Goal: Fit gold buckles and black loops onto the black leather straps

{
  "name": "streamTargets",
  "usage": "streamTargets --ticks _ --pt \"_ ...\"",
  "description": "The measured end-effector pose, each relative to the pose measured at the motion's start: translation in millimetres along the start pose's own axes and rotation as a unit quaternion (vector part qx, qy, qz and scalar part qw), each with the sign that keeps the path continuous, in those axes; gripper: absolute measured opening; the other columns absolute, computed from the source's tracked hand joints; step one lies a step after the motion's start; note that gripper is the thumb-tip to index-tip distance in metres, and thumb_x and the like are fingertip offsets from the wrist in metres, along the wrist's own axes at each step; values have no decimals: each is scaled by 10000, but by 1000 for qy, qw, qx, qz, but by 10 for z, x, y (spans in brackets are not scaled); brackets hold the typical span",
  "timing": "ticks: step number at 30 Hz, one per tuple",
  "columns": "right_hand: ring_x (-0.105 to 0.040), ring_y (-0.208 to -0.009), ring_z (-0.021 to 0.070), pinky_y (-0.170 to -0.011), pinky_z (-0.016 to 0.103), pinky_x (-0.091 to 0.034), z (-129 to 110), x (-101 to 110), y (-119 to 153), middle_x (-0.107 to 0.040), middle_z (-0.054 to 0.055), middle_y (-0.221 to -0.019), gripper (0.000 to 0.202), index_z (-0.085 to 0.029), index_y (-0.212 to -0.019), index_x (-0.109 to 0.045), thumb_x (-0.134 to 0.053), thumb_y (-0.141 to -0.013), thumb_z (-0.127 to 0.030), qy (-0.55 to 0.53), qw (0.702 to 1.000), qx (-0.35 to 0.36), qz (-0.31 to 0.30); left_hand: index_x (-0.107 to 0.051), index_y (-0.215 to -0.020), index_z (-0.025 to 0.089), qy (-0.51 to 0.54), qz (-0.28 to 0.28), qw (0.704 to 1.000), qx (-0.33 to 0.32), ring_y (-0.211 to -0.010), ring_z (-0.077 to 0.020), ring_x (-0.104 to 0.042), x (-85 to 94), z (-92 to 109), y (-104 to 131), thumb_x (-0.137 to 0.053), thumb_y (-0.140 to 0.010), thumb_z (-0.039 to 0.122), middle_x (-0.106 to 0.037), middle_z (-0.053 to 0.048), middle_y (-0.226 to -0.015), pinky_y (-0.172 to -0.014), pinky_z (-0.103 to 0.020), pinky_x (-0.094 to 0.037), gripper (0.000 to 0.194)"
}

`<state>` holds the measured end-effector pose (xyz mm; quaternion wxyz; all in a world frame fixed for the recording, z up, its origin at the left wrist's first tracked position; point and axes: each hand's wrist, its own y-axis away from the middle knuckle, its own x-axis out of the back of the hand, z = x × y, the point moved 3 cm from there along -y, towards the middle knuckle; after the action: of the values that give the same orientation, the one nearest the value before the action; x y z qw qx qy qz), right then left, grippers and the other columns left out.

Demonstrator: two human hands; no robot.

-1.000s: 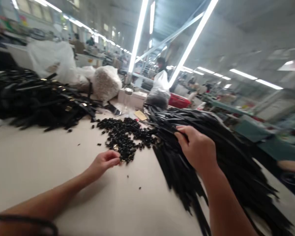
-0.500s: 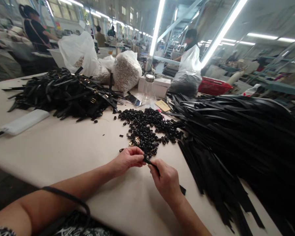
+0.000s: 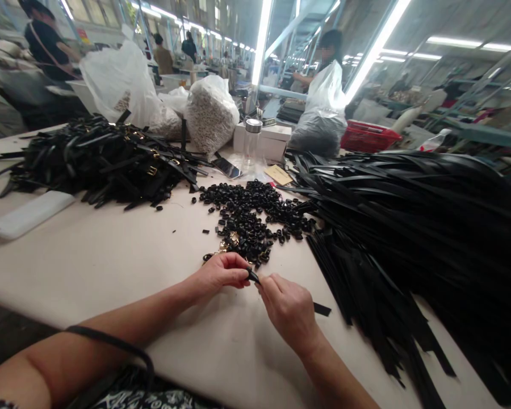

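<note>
Between my two hands a black strap (image 3: pixel 252 276) is pinched near the table's middle. My left hand (image 3: pixel 223 275) has its thumb and fingers closed on one end. The other side is gripped by my right hand (image 3: pixel 287 307), and a flat length of strap sticks out behind it to the right. Just beyond my hands lies a heap of small black loops (image 3: pixel 249 213). Gold buckles (image 3: pixel 232 241) rest at the near left of this heap, close to my left fingers.
Buckled black straps (image 3: pixel 93 162) are piled at left, by a white power bank (image 3: pixel 32 215). Long black straps (image 3: pixel 392 216) cover the right. Behind stand plastic bags (image 3: pixel 212 113), a glass jar (image 3: pixel 252 145), a phone (image 3: pixel 227 167) and a red basket (image 3: pixel 368 136). People work beyond.
The view has shifted slightly, with things on the table appearing further left and higher. More of the strap now sticks out to the right of my right hand.
</note>
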<state>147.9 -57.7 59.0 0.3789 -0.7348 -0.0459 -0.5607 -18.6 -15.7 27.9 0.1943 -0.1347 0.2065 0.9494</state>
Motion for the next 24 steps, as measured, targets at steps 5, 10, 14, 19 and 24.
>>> streamTargets --ticks 5,10,14,19,24 --pt "-437 -557 156 -565 314 -234 -7 13 27 -537 2 -637 171 -182 -885 -597 -447 -968 -182 31 999 32 -4 -641 -812 139 8 9 999 36 -672 -141 -657 12 -21 -8 -826 -615 339 -689 -41 -737 -643 -233 -503 337" --pt "-451 -554 155 -560 307 -246 -23 -12 19 -546 2 -637 187 -187 -847 -592 -448 -965 -179 24 999 31 -2 -645 -805 144 13 -10 998 66 -669 -134 -658 -18 -35 7 -832 -599 349 -687 -29 -734 -632 -220 -494 346" --pt "-502 -538 136 -534 272 -278 -36 -36 -24 -556 4 -614 272 -189 -742 -568 -432 -976 -221 -34 999 -4 -17 -640 -786 133 -22 -40 999 24 -647 -137 -647 -67 -12 26 -815 -626 332 -685 -37 -691 -623 -227 -492 310" --pt "-652 -719 166 -625 238 -446 73 41 -41 -690 47 -856 263 -174 -1158 -553 -478 -947 -312 -184 977 -99 -43 -619 -776 131 -2 -9 1000 8 -609 -128 -636 10 -14 -9 -802 -641 319 -666 -29 -663 -602 -220 -490 295" --pt "-638 -556 143 -544 216 -458 222 36 38 -678 3 -670 312 -177 -1220 -558 -384 -973 -255 -197 963 -177 -42 -615 -789 130 12 4 1000 18 -638 -142 -656 62 -38 -41 -799 -638 317 -672 -42 -717 -616 -230 -499 303"
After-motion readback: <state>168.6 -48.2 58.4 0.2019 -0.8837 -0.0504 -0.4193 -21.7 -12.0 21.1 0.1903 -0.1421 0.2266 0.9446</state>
